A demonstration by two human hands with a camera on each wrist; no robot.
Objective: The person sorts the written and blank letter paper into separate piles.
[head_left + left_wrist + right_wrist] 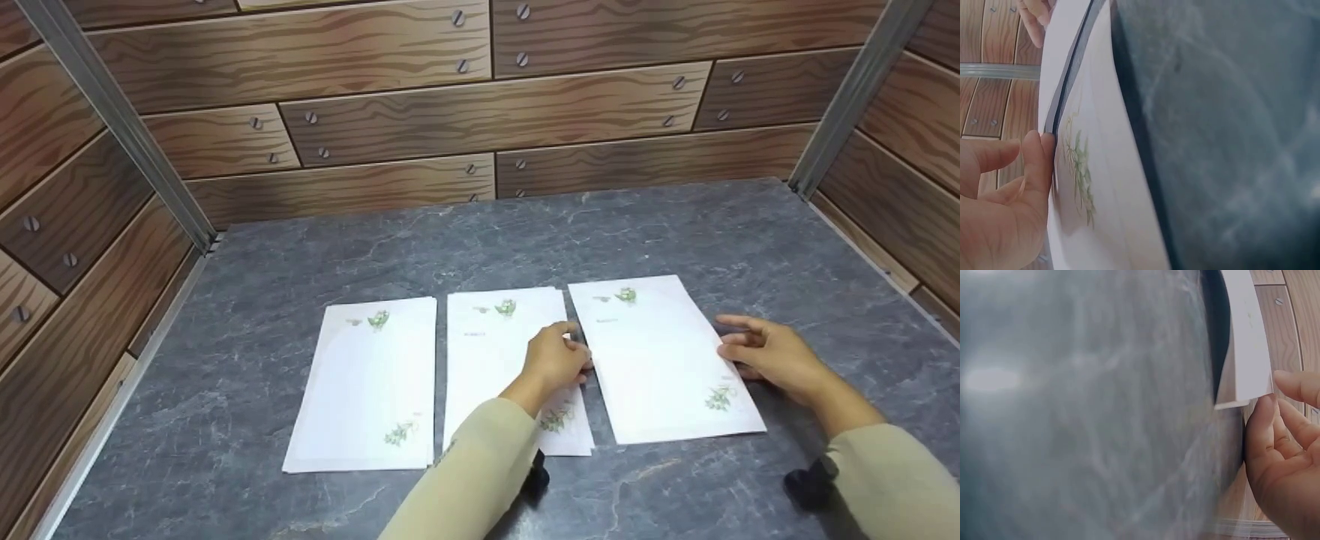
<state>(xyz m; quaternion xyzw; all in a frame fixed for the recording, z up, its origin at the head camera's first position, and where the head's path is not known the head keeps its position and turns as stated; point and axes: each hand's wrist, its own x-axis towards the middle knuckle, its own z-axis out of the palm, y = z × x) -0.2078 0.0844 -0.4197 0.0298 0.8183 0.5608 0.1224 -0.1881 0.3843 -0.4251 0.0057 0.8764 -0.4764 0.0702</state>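
Three piles of white paper, printed with small green plant drawings, lie side by side: a left pile (367,382), a middle pile (480,382) and a right pile (652,375). My left hand (553,364) reaches over the middle pile, fingertips at the right pile's left edge. In the left wrist view, the left hand's fingers (1037,163) meet that edge while the thumb stands apart. My right hand (780,360) touches the right pile's right edge with its thumb and fingertips. The right wrist view shows the right hand's fingers (1264,422) at the paper's corner.
The piles lie on a dark grey marbled tabletop (450,247). Wood-patterned panels (480,112) enclose it at the back and both sides, with metal posts (120,127) at the corners. Dark wrist devices (810,486) sit at the sleeve cuffs.
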